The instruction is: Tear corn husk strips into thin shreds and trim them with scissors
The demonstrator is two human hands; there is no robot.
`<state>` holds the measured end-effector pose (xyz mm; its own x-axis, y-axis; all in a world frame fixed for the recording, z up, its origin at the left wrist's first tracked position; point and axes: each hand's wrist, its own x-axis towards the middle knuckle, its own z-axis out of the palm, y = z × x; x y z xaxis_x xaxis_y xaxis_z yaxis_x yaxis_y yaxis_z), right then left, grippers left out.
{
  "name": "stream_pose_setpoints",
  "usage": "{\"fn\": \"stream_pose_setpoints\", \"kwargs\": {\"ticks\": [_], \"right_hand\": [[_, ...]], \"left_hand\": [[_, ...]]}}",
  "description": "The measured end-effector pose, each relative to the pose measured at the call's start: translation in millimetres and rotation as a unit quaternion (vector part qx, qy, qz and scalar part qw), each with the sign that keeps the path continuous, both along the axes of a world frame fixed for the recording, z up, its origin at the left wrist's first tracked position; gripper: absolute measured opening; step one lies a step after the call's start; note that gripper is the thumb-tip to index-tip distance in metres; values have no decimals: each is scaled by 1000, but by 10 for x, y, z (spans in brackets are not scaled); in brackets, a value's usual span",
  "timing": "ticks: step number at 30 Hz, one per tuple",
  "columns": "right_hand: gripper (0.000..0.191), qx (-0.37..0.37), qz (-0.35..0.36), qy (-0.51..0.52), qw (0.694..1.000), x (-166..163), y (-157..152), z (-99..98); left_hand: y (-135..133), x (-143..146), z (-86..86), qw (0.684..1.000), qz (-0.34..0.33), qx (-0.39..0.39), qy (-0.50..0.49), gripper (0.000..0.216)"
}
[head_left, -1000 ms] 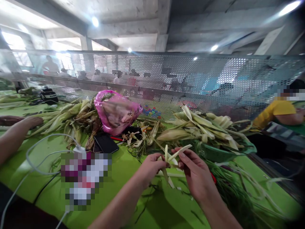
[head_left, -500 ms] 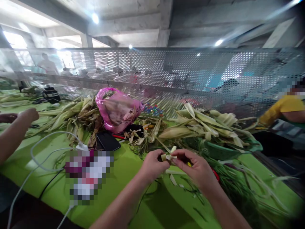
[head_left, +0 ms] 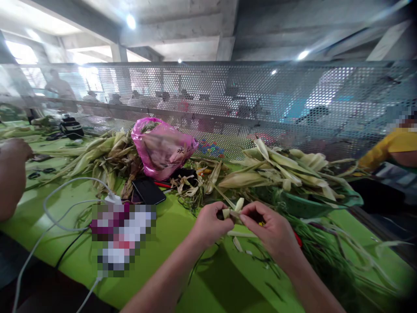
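My left hand (head_left: pixel 210 227) pinches a pale strip of corn husk (head_left: pixel 239 204), folded small, between thumb and fingers. At its other end, my right hand (head_left: pixel 273 229) grips the same piece, with thumb and forefinger pressed together. Both hands are close together over the green tabletop (head_left: pixel 156 271). Just beyond them, a heap of dry corn husks (head_left: pixel 273 171) fills a green basket (head_left: pixel 302 208). Green grass-like strands (head_left: pixel 322 248) lie beside my right forearm. A red object, mostly hidden, shows behind my right wrist. Husk scraps are scattered under the hands.
Left of my hands lie a black phone (head_left: pixel 150 191), white cables (head_left: pixel 50 217) and a pixelated item (head_left: pixel 127 239). A pink plastic bag (head_left: pixel 163 150) stands by more husks (head_left: pixel 94 156). Perforated metal panels (head_left: pixel 202 91) close the back. Another person's arm (head_left: pixel 13 169) reaches in at left; a yellow-sleeved person sits right.
My hands stay nearly in place, with the husk strip turned slightly between the fingers. The other person's arm at the left has drawn back toward the frame's edge.
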<state>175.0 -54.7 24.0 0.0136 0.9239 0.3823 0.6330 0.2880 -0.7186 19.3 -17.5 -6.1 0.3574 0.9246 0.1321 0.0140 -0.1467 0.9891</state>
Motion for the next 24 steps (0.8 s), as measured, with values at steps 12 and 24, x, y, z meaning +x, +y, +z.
{"fn": "stream_pose_setpoints", "kwargs": {"ticks": [12,24], "right_hand": [[9,55,37,-100,993,-15,-4,-8],[16,45,67,-142,987,-19,-48,37]], "left_hand": [[11,-40,-28,994,6,64,92,6],[4,-97,-24,978,8,123,166,7]]}}
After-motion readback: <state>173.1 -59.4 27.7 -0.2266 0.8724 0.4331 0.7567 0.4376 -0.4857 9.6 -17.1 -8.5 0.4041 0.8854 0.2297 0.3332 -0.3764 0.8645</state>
